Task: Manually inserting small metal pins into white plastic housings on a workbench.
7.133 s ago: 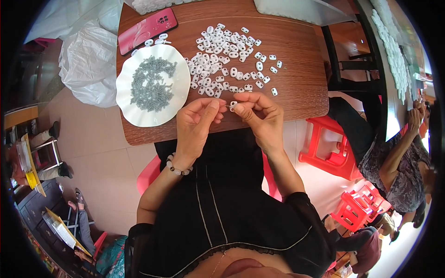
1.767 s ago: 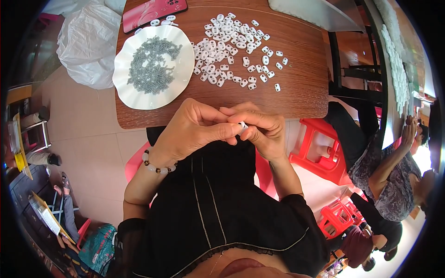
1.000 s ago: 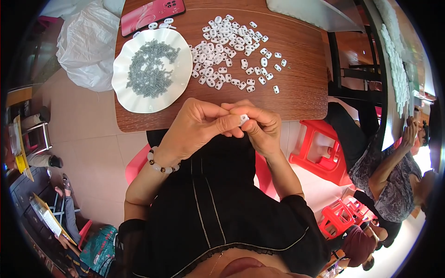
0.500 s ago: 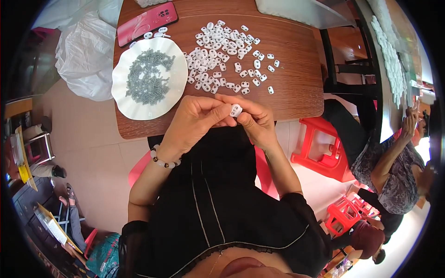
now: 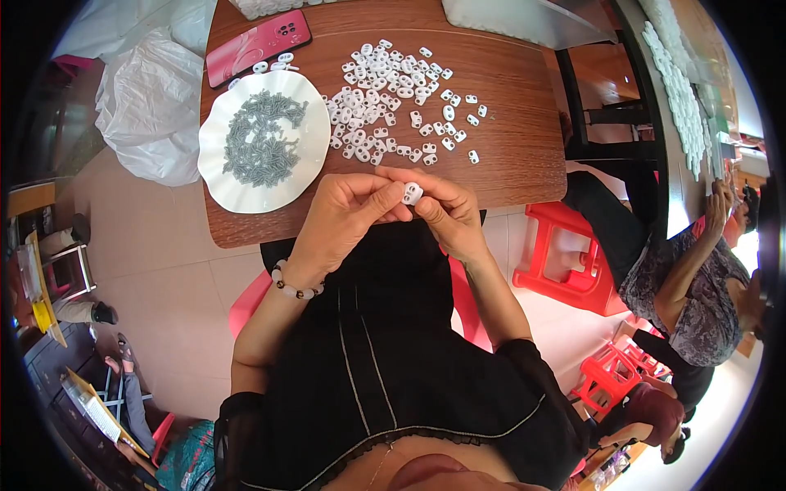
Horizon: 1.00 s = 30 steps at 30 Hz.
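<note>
Just past the table's near edge, my left hand (image 5: pixel 348 209) and my right hand (image 5: pixel 449 211) come together around one small white two-hole plastic cord lock (image 5: pixel 413 193). Thumb and fingertips of each hand pinch it, its two dark holes facing up. The fingers hide part of it. Beyond my hands lies a loose pile of similar white cord locks (image 5: pixel 372 102), with several strewn to its right. To the left a white wavy-rimmed plate (image 5: pixel 214 176) carries a heap of small grey metal springs (image 5: pixel 260 139).
A pink phone (image 5: pixel 255 47) lies at the table's (image 5: pixel 491 90) far left, a few white pieces beside it. A translucent bin (image 5: pixel 524 20) stands at the back. White plastic bags (image 5: pixel 147 106) hang at left. Red stools (image 5: pixel 569 258) and a co-worker (image 5: pixel 688 295) are at right.
My hands and the cord lock stay joined, with hardly any shift in grip. The whole view has moved slightly; the table's things appear a little further left.
</note>
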Each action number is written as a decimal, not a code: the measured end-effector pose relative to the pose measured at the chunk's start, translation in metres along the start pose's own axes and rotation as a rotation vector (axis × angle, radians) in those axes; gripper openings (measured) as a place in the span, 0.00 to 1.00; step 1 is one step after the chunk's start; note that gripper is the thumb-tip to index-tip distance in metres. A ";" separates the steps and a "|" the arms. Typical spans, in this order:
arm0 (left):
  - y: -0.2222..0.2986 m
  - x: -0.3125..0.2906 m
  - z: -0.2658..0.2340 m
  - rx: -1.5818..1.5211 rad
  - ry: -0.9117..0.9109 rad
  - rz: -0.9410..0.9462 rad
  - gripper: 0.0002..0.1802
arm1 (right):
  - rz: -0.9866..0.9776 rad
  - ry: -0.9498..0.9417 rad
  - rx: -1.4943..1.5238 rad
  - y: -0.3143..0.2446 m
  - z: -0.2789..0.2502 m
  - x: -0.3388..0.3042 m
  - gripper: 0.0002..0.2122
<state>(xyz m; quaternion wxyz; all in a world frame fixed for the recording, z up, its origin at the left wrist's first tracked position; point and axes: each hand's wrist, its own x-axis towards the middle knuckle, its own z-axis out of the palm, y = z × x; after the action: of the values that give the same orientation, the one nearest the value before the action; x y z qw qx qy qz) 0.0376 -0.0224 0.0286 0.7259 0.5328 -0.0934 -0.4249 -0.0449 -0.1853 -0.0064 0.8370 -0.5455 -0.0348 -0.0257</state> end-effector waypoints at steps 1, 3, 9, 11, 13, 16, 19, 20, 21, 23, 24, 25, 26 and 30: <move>-0.001 0.000 0.000 -0.009 0.006 0.003 0.15 | -0.001 0.002 0.008 0.001 0.000 0.000 0.18; -0.002 -0.001 -0.001 0.003 0.005 0.003 0.15 | 0.005 0.008 0.016 0.001 0.001 -0.001 0.18; -0.004 -0.002 0.002 -0.024 0.034 -0.004 0.13 | 0.002 0.022 -0.067 0.005 -0.002 0.000 0.21; -0.006 -0.002 0.002 -0.033 0.041 -0.002 0.13 | -0.006 0.037 -0.071 0.006 -0.001 0.002 0.20; -0.009 -0.002 0.001 -0.049 0.050 0.025 0.14 | 0.003 0.038 -0.051 0.005 0.001 0.003 0.21; -0.010 -0.002 0.002 -0.059 0.056 0.046 0.14 | 0.028 0.049 -0.027 0.004 0.002 0.004 0.21; -0.009 -0.002 0.004 -0.053 0.068 0.044 0.13 | 0.028 0.050 -0.023 0.006 0.001 0.005 0.21; -0.008 -0.002 0.005 -0.054 0.068 0.042 0.13 | 0.029 0.052 -0.023 0.006 0.001 0.006 0.21; -0.008 -0.002 0.005 -0.041 0.074 0.048 0.13 | 0.036 0.054 -0.008 0.007 0.001 0.006 0.21; -0.008 -0.002 0.005 -0.030 0.078 0.052 0.13 | 0.044 0.061 0.007 0.007 0.001 0.006 0.21; -0.008 -0.001 0.005 -0.021 0.080 0.060 0.13 | 0.044 0.062 0.008 0.007 0.002 0.007 0.20; -0.009 -0.001 0.005 -0.012 0.082 0.069 0.13 | 0.043 0.063 0.010 0.007 0.002 0.007 0.20; -0.009 -0.001 0.004 -0.012 0.082 0.067 0.13 | 0.044 0.064 0.010 0.007 0.002 0.008 0.20; -0.011 0.000 0.003 -0.004 0.081 0.075 0.13 | 0.061 0.061 0.023 0.007 0.001 0.009 0.19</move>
<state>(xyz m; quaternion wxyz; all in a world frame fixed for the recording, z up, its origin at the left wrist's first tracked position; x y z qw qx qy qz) 0.0303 -0.0247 0.0205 0.7454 0.5443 -0.0832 -0.3756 -0.0354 -0.1811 -0.0116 0.8443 -0.5356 0.0072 -0.0166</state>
